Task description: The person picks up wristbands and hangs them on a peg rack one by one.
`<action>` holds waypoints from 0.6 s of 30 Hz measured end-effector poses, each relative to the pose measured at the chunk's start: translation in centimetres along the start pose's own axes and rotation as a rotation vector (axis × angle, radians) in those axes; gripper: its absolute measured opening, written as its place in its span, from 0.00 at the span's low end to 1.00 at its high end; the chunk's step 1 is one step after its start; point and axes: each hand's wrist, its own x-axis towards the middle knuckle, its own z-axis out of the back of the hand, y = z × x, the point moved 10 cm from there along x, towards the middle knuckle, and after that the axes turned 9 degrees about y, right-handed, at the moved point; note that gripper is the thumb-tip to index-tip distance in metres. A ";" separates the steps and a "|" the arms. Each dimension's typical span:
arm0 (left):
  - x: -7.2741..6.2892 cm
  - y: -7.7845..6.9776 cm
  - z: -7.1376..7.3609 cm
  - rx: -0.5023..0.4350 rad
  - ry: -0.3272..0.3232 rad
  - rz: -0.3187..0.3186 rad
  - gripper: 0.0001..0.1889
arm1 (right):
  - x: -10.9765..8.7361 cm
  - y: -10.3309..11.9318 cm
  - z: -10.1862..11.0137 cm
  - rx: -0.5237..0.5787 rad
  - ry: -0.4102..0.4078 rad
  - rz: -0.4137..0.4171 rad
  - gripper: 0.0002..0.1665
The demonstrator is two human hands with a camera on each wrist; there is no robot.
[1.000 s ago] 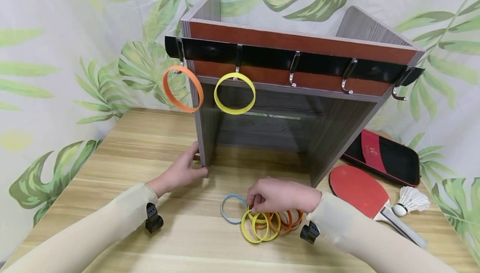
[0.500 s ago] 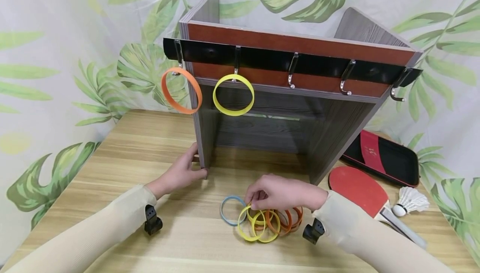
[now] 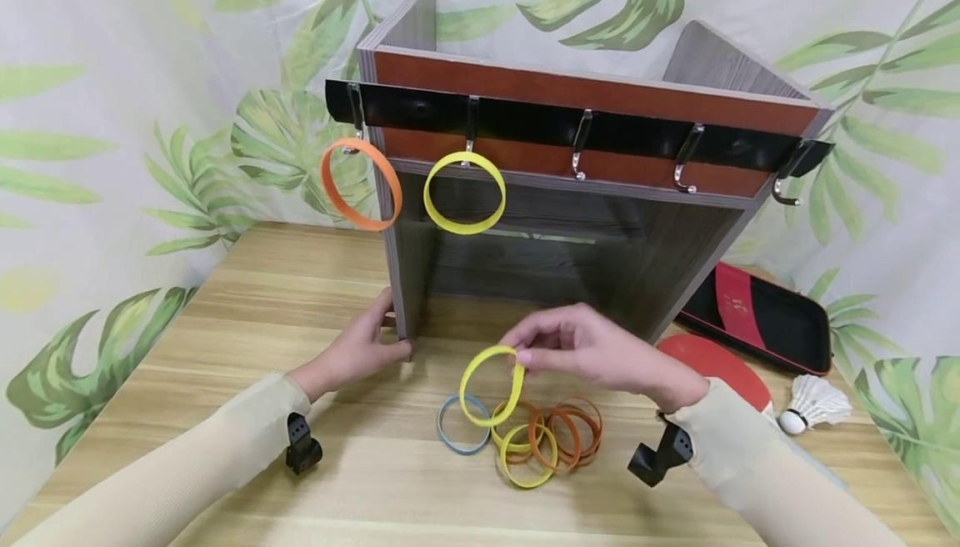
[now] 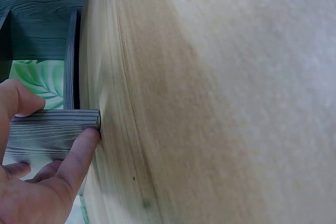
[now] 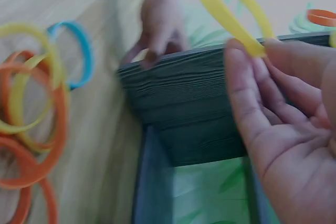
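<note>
Yellow ring (image 3: pixel 517 384), rim pinched, left of right-hand grip (image 3: pixel 588 351)

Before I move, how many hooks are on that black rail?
5, spaced along the black rail: leftmost hook, holding an orange ring; second hook, holding a yellow ring; middle hook, fourth hook and rightmost hook, all bare. None looks hidden.

A staged recording corner is suggested, though whether in a home or a studio cannot be told. A wood-grained table (image 3: pixel 255 297) is backed by creased, leaf-printed sheeting (image 3: pixel 135 47); a grey stand (image 3: pixel 660 247), a red bat (image 3: pixel 705 357) and a shuttlecock (image 3: pixel 817 403) are laid out, and black cameras (image 3: pixel 302 444) are worn at the wrists.
</note>
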 end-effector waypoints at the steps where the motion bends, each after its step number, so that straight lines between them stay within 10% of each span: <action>1: 0.0 0.0 0.0 -0.002 0.001 0.001 0.42 | -0.3 0.5 0.6 0.035 -0.044 0.017 0.14; 18: 0.1 0.1 0.0 0.008 -0.004 -0.010 0.41 | -4.7 8.4 6.5 0.414 -0.628 0.412 0.12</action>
